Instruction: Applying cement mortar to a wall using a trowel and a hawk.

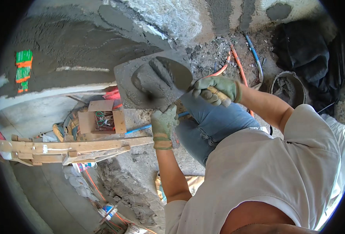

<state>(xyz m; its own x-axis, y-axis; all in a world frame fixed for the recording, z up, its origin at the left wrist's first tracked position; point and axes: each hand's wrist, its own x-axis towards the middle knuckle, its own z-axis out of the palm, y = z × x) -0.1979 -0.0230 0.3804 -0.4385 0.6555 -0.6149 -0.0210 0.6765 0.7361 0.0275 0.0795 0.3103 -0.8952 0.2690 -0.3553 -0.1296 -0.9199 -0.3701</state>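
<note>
Holds a broad grey plasterer's hawk (123,76) from below in the left grip (164,123), gloved fingers closed just under its near edge. Clasps the wooden handle of a round-ended trowel (181,74) in the right grip (218,89), blade over wet mortar (145,80) ahead of the left grip. Shows bright green-and-orange strips (23,64) far left of both grips, any lettering too small to read; likewise too small on a white tub (82,167) with a coloured label, low to the left. Has a mortar-smeared grey surface (71,43) ahead and left of the grips, an open cardboard box (87,121) and a timber trestle (63,147) left of the left grip, rubble-strewn floor (141,160) below, and a mortar-crusted bucket (303,89), black sheeting (303,45) and an orange hose (238,64) beyond the right grip.
</note>
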